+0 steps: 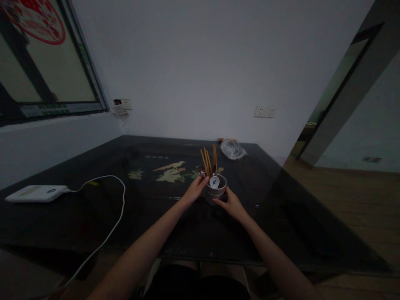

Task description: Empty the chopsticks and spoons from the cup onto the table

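Note:
A grey utensil cup [215, 192] stands upright on the dark table in front of me. Several wooden chopsticks [206, 160] rise out of it. A white spoon with a blue mark [214, 182] shows at its mouth, and a dark spoon [214, 168] is behind that. My left hand [194, 189] is closed at the cup's left rim, its fingertips at a shiny metal spoon [201, 170] leaning out to the left; the far fingers are hidden. Wrapped around the cup's right side is my right hand [233, 203], thumb in front.
A crumpled clear plastic bag [231, 149] lies at the table's back right. On the left rests a white device [36, 193] with a white cable [122, 204] running off the front edge. A dark flat object [308, 227] lies at the right. Behind the table [150, 225] is a wall.

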{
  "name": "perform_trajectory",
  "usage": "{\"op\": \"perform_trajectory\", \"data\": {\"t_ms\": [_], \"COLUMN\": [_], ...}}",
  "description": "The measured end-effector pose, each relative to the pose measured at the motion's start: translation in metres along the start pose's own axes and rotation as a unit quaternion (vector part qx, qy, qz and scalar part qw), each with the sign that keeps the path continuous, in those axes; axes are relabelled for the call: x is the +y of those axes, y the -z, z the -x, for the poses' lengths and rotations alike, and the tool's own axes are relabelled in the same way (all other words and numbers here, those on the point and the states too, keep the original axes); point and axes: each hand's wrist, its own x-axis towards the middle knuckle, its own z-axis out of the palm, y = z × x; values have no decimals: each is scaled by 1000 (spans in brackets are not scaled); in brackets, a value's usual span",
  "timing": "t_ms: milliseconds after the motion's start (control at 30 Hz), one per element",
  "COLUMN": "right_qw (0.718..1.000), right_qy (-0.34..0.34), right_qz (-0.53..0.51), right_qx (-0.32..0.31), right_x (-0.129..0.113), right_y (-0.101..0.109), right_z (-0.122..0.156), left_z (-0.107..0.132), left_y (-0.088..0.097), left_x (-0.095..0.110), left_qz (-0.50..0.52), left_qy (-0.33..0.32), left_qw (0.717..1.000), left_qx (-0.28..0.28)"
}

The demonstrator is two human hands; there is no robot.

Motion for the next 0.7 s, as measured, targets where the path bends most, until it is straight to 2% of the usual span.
{"op": "perform_trajectory", "data": {"t_ms": [267, 433, 700], "right_qw": [1000, 999, 999], "right_qy": [12, 15, 27], "right_qz": [-8, -18, -1], "right_qx": [-12, -34, -47], "right_x": [-4, -9, -12], "right_y": [-2, -4, -4], "right_z": [2, 4, 4], "left_z": [-1, -1, -1], "left_y": [5, 5, 9], "left_x": [12, 13, 16], "left_qz": [-14, -6, -13], "left_qy": [33, 45, 48], "left_qw": [999, 998, 997], "left_qx": [-20, -47, -54]}}
